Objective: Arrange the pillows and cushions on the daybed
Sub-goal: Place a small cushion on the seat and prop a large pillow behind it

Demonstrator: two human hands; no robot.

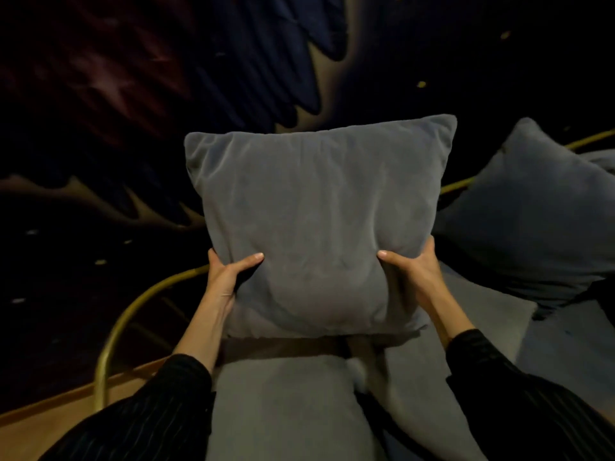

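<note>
Item: square grey cushion [316, 224], held upright in mid-frame above the daybed, its lower edge just over the seat. Cover: short-pile, velvety cloth, matte, with faint creases and a seamed edge drawn out to small points at the top corners. Filling: soft and yielding, judged from the dents where the thumbs press in and the gentle bulge of the lower face. Handling, as a judgement: light, limp rather than stiff, not fragile, cloth with enough nap to resist slipping; best taken as it is now, at the two lower sides, or by opposite corners for plumping. Grip: left hand [226, 277] closed on the lower left edge, thumb across the front, fingers hidden behind; right hand [416, 271] closed likewise on the lower right edge. Both sleeves dark, finely striped. Companion pieces: a second grey cushion [532, 214] of like cloth, leaning tilted at the right, apart from the held one; further grey cushions lying flat below, one [279, 407] between the forearms. Frame: thin, curved brass-coloured rail [133, 311], smooth metal by its sheen, looping round the left end and showing again behind the right cushion. Backdrop: dark wall with a feather-like pattern [266, 61], detail lost in dim light.
</note>
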